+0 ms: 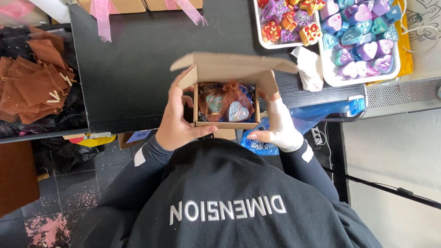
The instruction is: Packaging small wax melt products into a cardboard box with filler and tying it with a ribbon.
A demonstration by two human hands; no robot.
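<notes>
I hold a small brown cardboard box [229, 69] above the near edge of a black table [133, 69], its lid flap raised. Inside lie two sheer brown pouches with heart-shaped soaps [238, 111] on dark blue paper shreds. My left hand [177, 121] grips the box's left side, thumb along its front wall. My right hand [280, 126] holds the right side and side flap.
Two white trays [330, 73] of purple, teal and red heart soaps stand at the back right, a crumpled white tissue [310, 69] beside them. Brown pouches [39, 87] pile at the left. A blue bag [317, 115] of shreds hangs by my right hand. Pink-ribboned boxes [119, 5] sit at the far edge.
</notes>
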